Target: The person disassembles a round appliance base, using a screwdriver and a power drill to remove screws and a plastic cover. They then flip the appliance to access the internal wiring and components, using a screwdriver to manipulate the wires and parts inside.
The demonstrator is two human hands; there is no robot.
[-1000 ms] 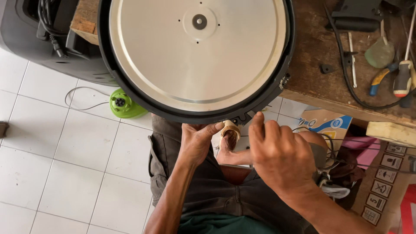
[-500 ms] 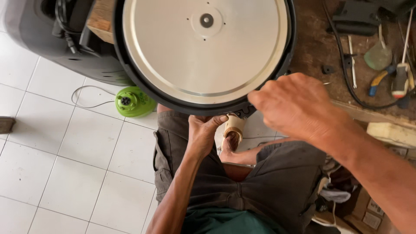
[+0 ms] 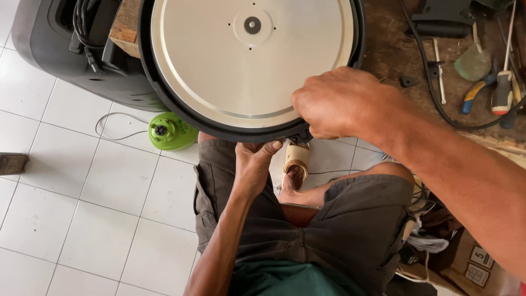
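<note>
A large round lid with a silver metal inner plate and a black rim overhangs the edge of a wooden workbench. My left hand reaches up under the rim's near edge and touches it from below. My right hand is closed over the rim's lower right edge, gripping it from above. Below the lid, my foot in a tan sandal rests on the white floor tiles, between my knees in grey shorts.
A black appliance body with a coiled cord stands at the upper left. A green round device with a white cable lies on the tiles. Screwdrivers, a black cable and small parts lie on the bench at right. Cardboard boxes sit at the lower right.
My right hand rose from my lap beside the left hand to the lid's lower right rim and closed on it. The view shifted left, and the lid looms larger.
</note>
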